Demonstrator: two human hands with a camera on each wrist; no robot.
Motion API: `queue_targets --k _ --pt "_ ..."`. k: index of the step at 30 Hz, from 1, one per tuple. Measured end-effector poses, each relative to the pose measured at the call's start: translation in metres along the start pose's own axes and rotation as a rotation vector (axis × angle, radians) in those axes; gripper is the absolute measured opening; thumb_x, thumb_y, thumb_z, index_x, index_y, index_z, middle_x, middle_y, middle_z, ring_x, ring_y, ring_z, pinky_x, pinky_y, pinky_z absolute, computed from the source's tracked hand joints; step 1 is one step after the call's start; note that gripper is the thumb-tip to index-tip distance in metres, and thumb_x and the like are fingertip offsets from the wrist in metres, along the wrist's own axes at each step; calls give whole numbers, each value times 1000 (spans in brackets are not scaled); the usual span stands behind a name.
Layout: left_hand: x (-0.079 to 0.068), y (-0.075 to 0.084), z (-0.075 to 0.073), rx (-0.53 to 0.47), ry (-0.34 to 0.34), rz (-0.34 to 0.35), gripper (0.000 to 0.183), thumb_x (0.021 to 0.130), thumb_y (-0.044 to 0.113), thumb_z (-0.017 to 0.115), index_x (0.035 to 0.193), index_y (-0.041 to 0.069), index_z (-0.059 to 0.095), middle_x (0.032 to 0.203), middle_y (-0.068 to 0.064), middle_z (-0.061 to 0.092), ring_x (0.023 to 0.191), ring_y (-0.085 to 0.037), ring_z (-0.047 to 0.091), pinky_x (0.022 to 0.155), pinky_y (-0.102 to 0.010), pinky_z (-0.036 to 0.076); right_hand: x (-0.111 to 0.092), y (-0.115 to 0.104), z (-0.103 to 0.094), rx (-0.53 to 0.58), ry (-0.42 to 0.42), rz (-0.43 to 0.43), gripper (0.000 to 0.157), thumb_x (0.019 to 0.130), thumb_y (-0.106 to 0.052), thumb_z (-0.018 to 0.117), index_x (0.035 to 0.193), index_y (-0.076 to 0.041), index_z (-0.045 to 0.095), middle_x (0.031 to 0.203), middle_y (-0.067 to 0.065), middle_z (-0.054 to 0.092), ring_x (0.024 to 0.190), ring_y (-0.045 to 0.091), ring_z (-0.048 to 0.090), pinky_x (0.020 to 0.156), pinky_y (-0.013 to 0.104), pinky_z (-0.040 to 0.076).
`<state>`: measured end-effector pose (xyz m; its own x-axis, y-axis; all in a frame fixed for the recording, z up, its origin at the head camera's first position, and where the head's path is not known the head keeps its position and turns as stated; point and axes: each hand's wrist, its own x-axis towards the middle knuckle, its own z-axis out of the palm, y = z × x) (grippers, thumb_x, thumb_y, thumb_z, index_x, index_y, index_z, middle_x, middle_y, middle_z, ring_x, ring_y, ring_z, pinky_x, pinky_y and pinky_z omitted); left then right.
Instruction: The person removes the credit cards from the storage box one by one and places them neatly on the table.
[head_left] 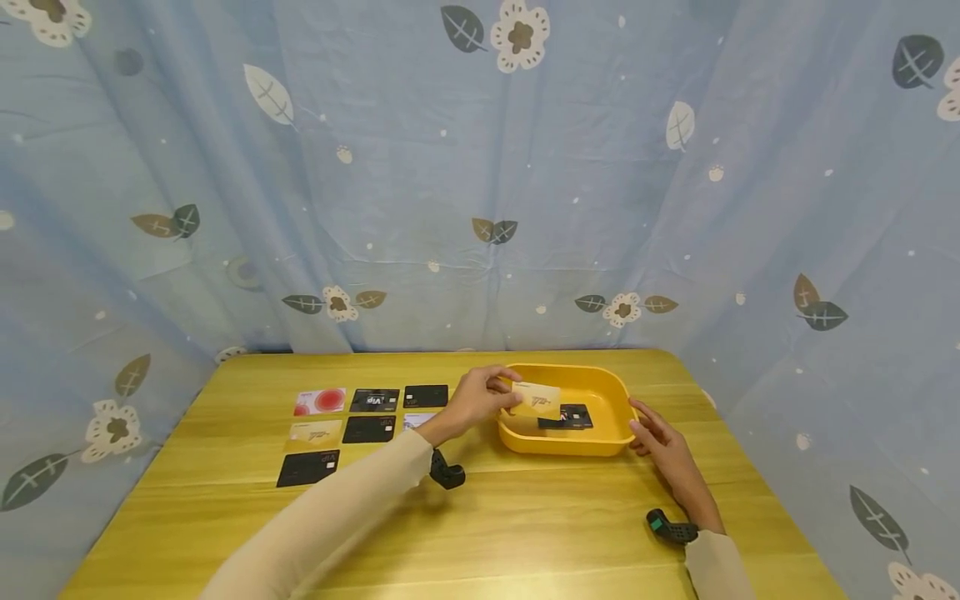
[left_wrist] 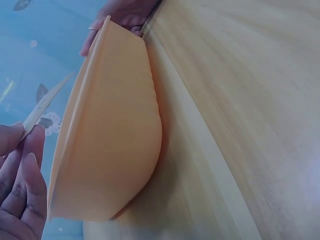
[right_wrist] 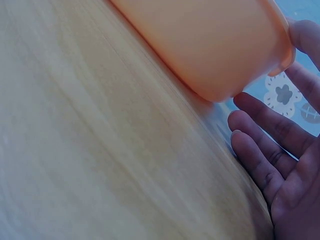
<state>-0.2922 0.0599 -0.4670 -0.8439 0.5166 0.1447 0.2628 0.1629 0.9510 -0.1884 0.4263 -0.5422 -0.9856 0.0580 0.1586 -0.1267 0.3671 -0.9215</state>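
Note:
My left hand (head_left: 480, 392) pinches a gold card (head_left: 537, 400) between thumb and fingers, above the left part of a yellow plastic tub (head_left: 564, 447). In the left wrist view the card (left_wrist: 45, 104) appears nearly edge-on, past the rim. A black VIP card (head_left: 576, 416) lies inside the tub, partly covered from sight by the gold one. At the tub's right end my right hand (head_left: 669, 450) holds the rim with thumb and forefinger. Its other fingers (right_wrist: 252, 150) extend loosely beside the tub's lower wall in the right wrist view.
Left of the tub, several cards lie in rows on the wooden table (head_left: 517, 517): a red-and-white card (head_left: 320, 402), black cards (head_left: 308, 468), another gold card (head_left: 313, 435) and a pale card (head_left: 416, 421) partly behind the left arm. A patterned blue curtain (head_left: 420, 167) hangs behind.

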Motion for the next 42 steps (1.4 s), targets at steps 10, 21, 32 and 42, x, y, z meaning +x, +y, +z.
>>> queue_targets --k 10,21,32,42 --pt "-15 -7 -10 -32 8 -27 29 95 16 77 123 11 71 95 -3 75 84 -39 70 82 -65 53 -10 -31 3 -16 -12 6 54 109 -26 54 159 -11 40 135 26 56 98 36 65 82 33 58" --pt "-28 -11 -22 -69 4 -24 35 95 17 77 128 7 69 96 -6 76 91 -56 64 81 -67 52 1 5 0 2 1 -1 54 110 -29 54 160 -20 40 135 24 56 94 26 66 80 28 57" --pt "-44 -18 -36 -47 -14 -21 40 96 17 76 132 3 66 97 -7 76 90 -53 65 78 -67 51 -1 -1 2 -4 23 10 54 109 -33 55 159 -19 42 130 23 58 93 26 66 79 29 57" --pt "-61 -18 -56 -39 9 -39 39 97 15 75 132 3 65 99 -9 75 89 -51 65 77 -63 54 -9 -31 2 -3 -2 28 55 109 -29 55 159 -11 40 132 27 58 95 35 65 81 34 58"
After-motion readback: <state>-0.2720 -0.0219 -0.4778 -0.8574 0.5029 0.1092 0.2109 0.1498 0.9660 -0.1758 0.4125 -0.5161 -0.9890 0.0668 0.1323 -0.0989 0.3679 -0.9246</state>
